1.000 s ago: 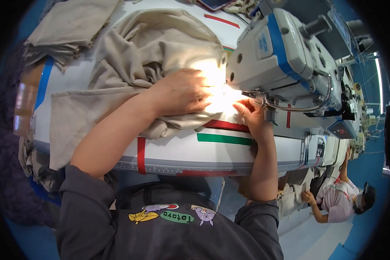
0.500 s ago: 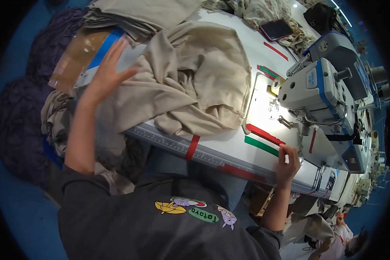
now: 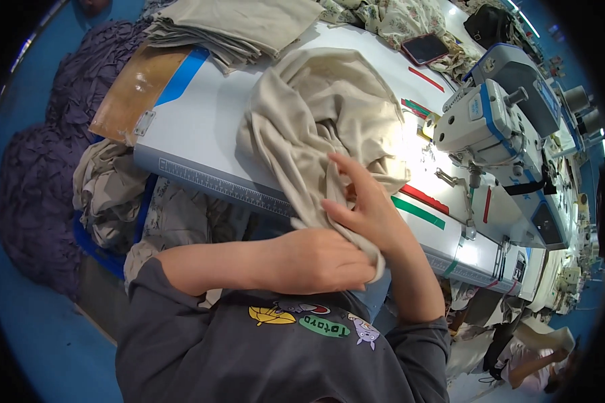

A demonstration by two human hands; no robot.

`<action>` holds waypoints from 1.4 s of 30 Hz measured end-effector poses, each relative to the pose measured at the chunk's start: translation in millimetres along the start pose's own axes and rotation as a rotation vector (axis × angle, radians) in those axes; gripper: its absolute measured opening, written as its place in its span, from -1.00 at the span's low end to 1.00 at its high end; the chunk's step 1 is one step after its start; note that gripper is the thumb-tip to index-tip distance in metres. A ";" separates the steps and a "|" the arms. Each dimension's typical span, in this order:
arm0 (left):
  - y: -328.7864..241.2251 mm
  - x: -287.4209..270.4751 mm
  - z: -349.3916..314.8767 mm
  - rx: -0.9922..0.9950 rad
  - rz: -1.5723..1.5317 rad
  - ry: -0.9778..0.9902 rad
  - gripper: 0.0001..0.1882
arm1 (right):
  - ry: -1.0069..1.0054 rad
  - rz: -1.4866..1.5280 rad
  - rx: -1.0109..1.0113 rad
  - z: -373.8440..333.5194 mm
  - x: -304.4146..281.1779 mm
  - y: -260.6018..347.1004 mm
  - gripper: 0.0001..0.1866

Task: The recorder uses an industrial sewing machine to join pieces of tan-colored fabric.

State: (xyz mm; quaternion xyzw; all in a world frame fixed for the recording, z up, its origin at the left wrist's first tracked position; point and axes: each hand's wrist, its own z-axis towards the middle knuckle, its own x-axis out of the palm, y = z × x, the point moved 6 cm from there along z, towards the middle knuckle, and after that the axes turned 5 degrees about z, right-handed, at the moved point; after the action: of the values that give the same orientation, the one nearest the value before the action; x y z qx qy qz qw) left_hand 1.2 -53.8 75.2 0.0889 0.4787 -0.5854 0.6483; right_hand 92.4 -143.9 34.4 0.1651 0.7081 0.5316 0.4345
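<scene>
A bunched beige cloth piece [image 3: 323, 111] lies on the white sewing table, its near end drawn over the front edge. My left hand [image 3: 326, 260] reaches across in front of me, closed on that near end; a fold of cloth shows past its fingers, which are partly hidden. Just above it, my right hand [image 3: 370, 205] lies against the cloth, thumb and forefinger spread apart, the other fingers not clearly visible. To the right of the cloth stands a white and blue sewing machine [image 3: 480, 124], its lamp lighting the needle area.
A stack of folded beige pieces [image 3: 232, 27] sits at the back left. Red tape [image 3: 423, 199] and green tape [image 3: 418, 213] lie before the machine. A phone [image 3: 425, 49] rests near flowered fabric [image 3: 410, 20]. Beige cloth [image 3: 111, 191] fills a blue-rimmed basket beside purple fabric [image 3: 37, 201]. Another person [image 3: 528, 363] is at lower right.
My left hand has come from the far left across to the cloth's near end and closed on it. My right hand has left the tape for the cloth, which has shifted right and bunched.
</scene>
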 end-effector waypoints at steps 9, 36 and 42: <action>140.3 -58.6 -81.6 -0.529 0.259 0.126 -0.46 | -0.496 -0.308 -0.112 -60.4 -77.3 -19.6 -0.73; -52.6 -36.7 -73.9 -0.506 0.092 0.214 -0.64 | 0.268 0.646 -0.722 -145.4 -13.6 104.0 -0.86; -49.1 -131.9 -85.1 -0.701 0.453 -0.394 -0.92 | -0.519 0.203 -0.595 -201.5 -106.4 57.2 -0.82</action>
State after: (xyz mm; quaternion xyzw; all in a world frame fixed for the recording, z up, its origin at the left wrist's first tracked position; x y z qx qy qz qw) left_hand -65.3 77.9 147.9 -0.1465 0.4838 -0.2373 0.8296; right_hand -19.5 -319.0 144.1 0.2300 0.3704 0.6940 0.5730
